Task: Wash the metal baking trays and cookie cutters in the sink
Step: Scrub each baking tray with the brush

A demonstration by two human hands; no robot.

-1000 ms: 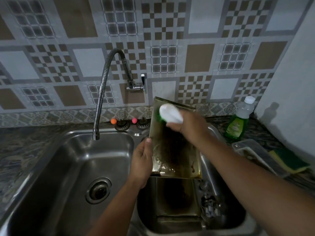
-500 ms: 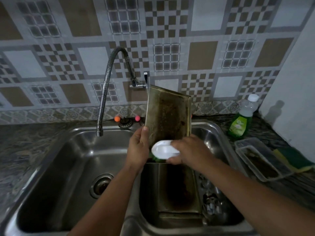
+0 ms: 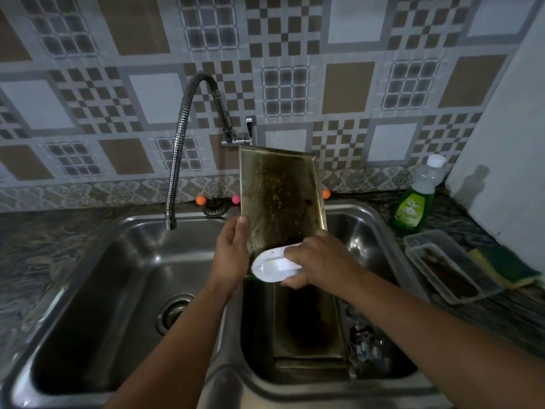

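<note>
A stained metal baking tray [image 3: 280, 196] stands nearly upright over the right sink basin [image 3: 371, 231]. My left hand [image 3: 231, 255] grips its lower left edge, thumb on the front face. My right hand [image 3: 318, 262] holds a white-handled scrub brush [image 3: 274, 267] against the tray's bottom end. A second dark tray [image 3: 306, 323] lies flat in the right basin below. Beside that tray, on its right, several small cookie cutters [image 3: 365, 346] lie in a dim heap.
The left basin [image 3: 97, 290] has a drain [image 3: 174, 311] and a flexible faucet [image 3: 180, 149] hanging over it. On the right counter stand a green dish soap bottle [image 3: 415, 202], a plastic container [image 3: 442, 267] and a yellow-green sponge [image 3: 501, 267].
My right hand has drawn the brush from the top of the tray down to its bottom end. The tray has been raised and tilted more upright.
</note>
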